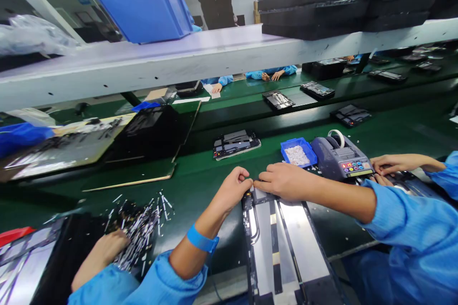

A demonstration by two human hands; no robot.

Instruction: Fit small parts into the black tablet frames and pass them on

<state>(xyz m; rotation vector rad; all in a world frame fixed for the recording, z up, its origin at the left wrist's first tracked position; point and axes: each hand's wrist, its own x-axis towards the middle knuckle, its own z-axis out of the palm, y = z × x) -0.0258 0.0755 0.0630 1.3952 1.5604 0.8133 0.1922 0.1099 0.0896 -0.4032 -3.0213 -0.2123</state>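
Note:
A tablet opened to its inside, with silver battery panels and a dark strip down the middle, lies in front of me, its lower end running out of view. My left hand, with a blue band at the wrist, is pinched at the tablet's far left corner. My right hand bends over the far edge, its fingertips meeting those of the left. Whatever sits between the fingertips is too small or hidden to make out. Beyond the right hand are a blue tray of small pale pieces and a grey tape dispenser.
A co-worker's hand at left touches a heap of thin strips. Another co-worker's hands work at right. More open tablets lie along the green bench. A white shelf crosses above, carrying a blue bin and black trays.

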